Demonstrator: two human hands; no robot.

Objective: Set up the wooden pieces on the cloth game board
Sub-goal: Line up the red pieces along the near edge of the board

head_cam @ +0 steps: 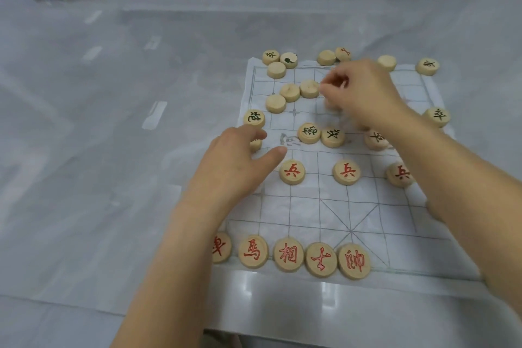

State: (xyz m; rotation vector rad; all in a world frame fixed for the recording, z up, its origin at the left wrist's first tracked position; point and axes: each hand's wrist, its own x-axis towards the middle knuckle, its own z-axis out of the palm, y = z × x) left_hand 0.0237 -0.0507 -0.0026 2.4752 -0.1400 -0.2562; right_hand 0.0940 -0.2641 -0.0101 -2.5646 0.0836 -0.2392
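Wooden pieces (309, 133) sit close: left hand (234, 164) loosely open, right hand (367, 93) curled, hold unclear; right forearm (457, 178) could knock the red soldier (399, 174) beside it.

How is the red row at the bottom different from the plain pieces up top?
The red row shows red characters; the plain pieces show blank wood. The red row sits in a straight line; the plain pieces lie scattered. Both are round, pale wooden discs.
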